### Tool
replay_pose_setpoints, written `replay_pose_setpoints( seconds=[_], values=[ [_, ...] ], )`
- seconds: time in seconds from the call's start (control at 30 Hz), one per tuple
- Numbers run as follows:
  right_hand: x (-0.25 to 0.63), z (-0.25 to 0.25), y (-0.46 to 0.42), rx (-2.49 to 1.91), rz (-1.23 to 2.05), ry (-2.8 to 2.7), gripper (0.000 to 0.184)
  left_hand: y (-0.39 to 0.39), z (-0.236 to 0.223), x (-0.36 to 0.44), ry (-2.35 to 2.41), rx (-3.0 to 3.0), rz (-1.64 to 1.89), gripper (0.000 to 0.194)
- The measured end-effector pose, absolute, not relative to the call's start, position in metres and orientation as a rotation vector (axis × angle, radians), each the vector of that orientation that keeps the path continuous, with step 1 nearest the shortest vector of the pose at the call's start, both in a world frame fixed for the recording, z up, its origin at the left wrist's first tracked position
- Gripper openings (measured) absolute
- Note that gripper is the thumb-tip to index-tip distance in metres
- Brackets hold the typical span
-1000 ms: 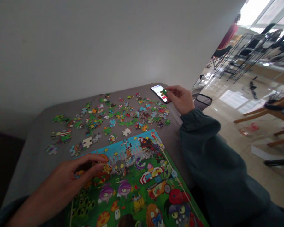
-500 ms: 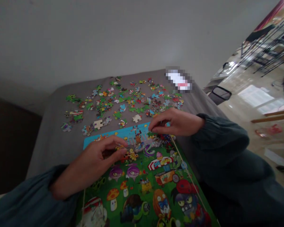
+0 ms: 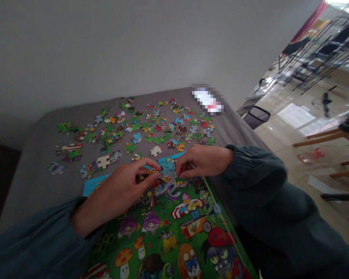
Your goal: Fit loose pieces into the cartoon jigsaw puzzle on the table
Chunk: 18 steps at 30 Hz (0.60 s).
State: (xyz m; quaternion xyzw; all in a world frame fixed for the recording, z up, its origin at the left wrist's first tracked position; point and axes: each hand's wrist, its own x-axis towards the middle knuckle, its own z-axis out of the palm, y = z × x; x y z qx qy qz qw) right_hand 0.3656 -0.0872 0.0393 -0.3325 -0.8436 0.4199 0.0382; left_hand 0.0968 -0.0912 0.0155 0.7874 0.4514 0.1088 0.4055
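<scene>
A colourful cartoon jigsaw puzzle board [image 3: 159, 228] lies in front of me, green below with a blue strip along its far edge. My left hand [image 3: 129, 180] is over its upper left part, thumb and fingers closed on a small yellow-brown puzzle piece. At the far edge on the right, my right hand [image 3: 199, 161] is closed in a pinch, with a bit of green piece showing under the fingertips. The two hands are close together over the upper rows. My fingers partly hide both pieces.
Many loose puzzle pieces [image 3: 136, 137] are scattered over the grey cloth [image 3: 61, 186] beyond the board. A blurred-out phone-like object [image 3: 208, 100] lies at the back right corner. A pale wall [image 3: 128, 46] rises behind; chairs and racks stand on the floor at right.
My left hand has moved up and right over the board with its piece. My right hand has come slightly toward me and inward. The whole view has shifted a little.
</scene>
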Motion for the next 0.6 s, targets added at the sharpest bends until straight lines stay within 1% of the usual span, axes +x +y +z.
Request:
replay_pose_setpoints(
  seconds=[0.1,0.3,0.5,0.6],
  values=[
    [0.364,0.039,-0.088,-0.971,1.238,-2.66,0.01,-0.091,0.015,0.092,1.103,2.106,0.227,0.043],
    [0.357,0.033,-0.09,-0.9,1.192,-2.703,0.008,-0.086,0.017,0.08,1.062,2.206,0.375,0.052],
    [0.351,0.032,-0.091,-1.006,1.189,-2.792,0.01,-0.094,0.02,0.077,0.922,2.299,0.379,0.041],
    [0.35,0.034,-0.094,-1.039,1.086,-2.835,0.018,-0.098,0.018,0.078,1.005,2.274,0.392,0.042]
  ],
)
